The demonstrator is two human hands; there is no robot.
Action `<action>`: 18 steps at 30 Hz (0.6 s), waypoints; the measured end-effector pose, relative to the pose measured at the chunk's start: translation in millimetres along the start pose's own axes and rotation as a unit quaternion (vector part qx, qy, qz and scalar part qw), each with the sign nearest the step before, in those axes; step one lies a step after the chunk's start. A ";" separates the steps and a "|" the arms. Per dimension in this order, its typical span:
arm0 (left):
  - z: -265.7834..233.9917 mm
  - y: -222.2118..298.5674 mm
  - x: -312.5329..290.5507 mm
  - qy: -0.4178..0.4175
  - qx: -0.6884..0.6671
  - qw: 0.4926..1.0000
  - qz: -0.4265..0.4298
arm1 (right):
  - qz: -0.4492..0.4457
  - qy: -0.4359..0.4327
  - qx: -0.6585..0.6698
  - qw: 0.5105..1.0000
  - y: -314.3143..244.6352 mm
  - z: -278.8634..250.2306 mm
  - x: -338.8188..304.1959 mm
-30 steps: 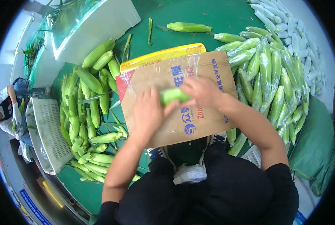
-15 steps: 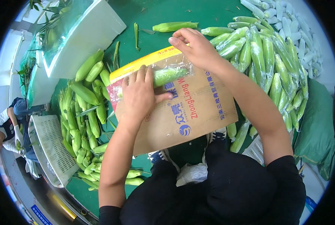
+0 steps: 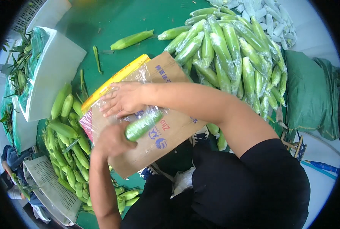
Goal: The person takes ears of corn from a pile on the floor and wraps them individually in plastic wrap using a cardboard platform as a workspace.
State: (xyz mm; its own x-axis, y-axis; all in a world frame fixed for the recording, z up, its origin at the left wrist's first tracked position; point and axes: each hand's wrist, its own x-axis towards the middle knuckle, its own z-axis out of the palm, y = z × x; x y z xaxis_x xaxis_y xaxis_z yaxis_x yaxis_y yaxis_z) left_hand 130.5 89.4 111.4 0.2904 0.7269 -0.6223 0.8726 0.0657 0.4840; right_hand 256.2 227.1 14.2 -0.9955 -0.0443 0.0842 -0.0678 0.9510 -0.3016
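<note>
The flat brown cardboard box (image 3: 170, 70) looks matt and smooth. On it, the green corn ear wrapped in clear plastic film (image 3: 143, 126) shines, glossy and creased. Left of the box, the unwrapped green corn ears (image 3: 65, 129) have a soft, ribbed sheen. Well right of the box, the bulky green sack (image 3: 311, 95) is wrinkled, perhaps cloth, its weave too small to tell.

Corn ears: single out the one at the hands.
The wrapped ear over the cardboard, one end at the left hand; other ears lie off the cardboard.
</note>
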 end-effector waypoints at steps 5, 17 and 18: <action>81.5 17.0 -33.7 -0.275 -0.050 0.942 0.188 | 0.009 0.012 -0.007 1.000 1.6 1.6 6.0; 82.4 25.8 -64.8 0.381 -0.442 0.749 0.315 | 0.072 0.224 0.703 0.671 -171.8 24.5 -58.2; 75.6 36.1 -65.0 0.386 -0.461 0.740 0.301 | 0.067 0.219 0.682 0.695 -164.2 26.6 -63.0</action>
State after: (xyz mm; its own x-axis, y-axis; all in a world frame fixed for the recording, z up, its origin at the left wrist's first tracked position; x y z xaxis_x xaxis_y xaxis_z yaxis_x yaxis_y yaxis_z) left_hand 172.9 -7.1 122.8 -0.1050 0.9645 0.2423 -0.0667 -0.2500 0.9660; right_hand 328.3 65.6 33.1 -0.9038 0.3975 0.1589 -0.2733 -0.2500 -0.9289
